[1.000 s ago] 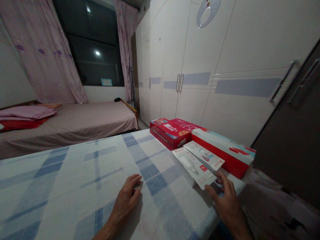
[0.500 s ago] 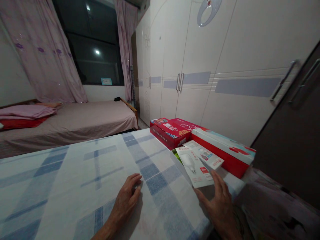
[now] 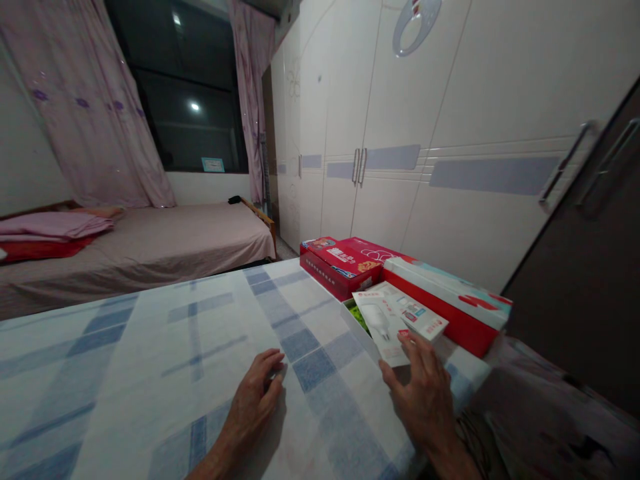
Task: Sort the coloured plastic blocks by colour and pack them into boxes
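Observation:
My right hand rests its fingertips on the lower end of a white light bulb box, with the thumb apart near its bottom corner. That box lies tilted over a shallow open white tray, where something green shows at the left. Under and beside it is a second white printed box, partly covered. My left hand lies on the checked tablecloth, loosely curved, thumb and fingers apart, with no object visible in it.
Behind the tray sit a red printed box and a long red and white box. A white wardrobe stands along the right. Across the room is a bed below a dark window.
My right hand has moved left and slightly up, its fingers now over the lower face of the bulb box. The box has shifted slightly away from me. My left hand has stayed still.

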`<move>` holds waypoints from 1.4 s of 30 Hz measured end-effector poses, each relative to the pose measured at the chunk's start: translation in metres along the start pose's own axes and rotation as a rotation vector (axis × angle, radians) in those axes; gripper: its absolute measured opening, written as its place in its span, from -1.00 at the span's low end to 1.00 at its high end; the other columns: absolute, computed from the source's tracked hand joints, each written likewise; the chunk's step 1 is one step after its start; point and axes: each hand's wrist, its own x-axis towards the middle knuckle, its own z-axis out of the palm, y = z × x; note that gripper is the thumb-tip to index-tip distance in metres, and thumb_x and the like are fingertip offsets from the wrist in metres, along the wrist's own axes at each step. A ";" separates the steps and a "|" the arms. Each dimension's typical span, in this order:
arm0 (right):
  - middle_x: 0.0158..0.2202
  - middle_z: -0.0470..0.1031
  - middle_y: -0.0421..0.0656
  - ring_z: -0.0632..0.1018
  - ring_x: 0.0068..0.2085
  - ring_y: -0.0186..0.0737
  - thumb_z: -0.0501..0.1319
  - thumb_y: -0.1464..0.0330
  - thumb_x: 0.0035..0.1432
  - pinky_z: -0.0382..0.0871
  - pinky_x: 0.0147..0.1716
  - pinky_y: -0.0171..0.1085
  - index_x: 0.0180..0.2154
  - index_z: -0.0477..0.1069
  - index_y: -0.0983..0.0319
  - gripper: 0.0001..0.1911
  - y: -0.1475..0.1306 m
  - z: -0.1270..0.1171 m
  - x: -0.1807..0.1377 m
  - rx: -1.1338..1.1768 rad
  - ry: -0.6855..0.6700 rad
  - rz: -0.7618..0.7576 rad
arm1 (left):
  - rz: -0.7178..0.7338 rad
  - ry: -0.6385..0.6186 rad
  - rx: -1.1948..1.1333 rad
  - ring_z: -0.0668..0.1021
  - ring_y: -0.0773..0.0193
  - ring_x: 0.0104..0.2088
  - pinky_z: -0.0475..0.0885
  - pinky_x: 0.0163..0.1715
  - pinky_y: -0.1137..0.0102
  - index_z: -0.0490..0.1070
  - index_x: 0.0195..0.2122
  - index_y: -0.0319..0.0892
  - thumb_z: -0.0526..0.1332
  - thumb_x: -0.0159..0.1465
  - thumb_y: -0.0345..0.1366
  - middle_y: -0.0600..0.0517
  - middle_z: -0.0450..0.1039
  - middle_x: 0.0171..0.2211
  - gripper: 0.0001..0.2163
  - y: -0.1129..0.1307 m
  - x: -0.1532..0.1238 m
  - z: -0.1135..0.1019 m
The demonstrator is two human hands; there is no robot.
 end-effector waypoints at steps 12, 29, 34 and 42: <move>0.10 0.26 0.01 0.28 0.13 0.01 0.11 0.23 0.12 0.22 0.04 0.03 -0.04 0.28 0.24 -0.62 0.013 0.005 0.004 0.103 -0.057 -0.134 | -0.024 0.009 -0.019 0.53 0.12 -0.13 0.41 -0.05 0.21 0.46 -0.13 -0.25 0.10 0.12 -0.18 -0.17 0.38 0.00 -0.64 0.002 -0.001 0.000; 0.02 0.31 -0.09 0.32 0.08 -0.17 0.11 0.36 0.15 0.22 0.08 -0.15 -0.09 0.33 0.17 -0.74 -0.102 -0.021 0.039 0.743 -0.348 -0.135 | -0.048 0.075 -0.076 0.51 0.17 -0.13 0.44 -0.14 0.31 0.45 -0.15 -0.20 0.09 0.19 -0.15 -0.13 0.41 -0.05 -0.69 0.014 -0.003 -0.001; -0.13 0.39 -0.14 0.41 -0.08 -0.28 0.11 0.39 0.14 0.27 -0.02 -0.24 -0.16 0.39 0.21 -0.79 -0.176 0.027 0.063 1.015 -0.587 -0.135 | -0.170 0.201 -0.301 0.54 0.23 -0.32 0.46 -0.43 0.40 0.39 -0.14 -0.22 0.07 0.20 -0.04 -0.05 0.48 -0.29 -0.62 0.016 0.000 -0.008; -0.30 0.44 -0.16 0.44 -0.23 -0.30 -0.15 0.28 0.31 0.29 -0.13 -0.29 -0.28 0.40 0.22 -0.63 -0.206 0.094 0.030 1.116 -0.727 -0.196 | -0.094 0.259 -0.320 0.49 0.17 -0.13 0.35 -0.04 0.30 0.40 -0.20 -0.26 0.05 0.21 -0.21 -0.09 0.49 -0.20 -0.73 -0.004 0.008 -0.010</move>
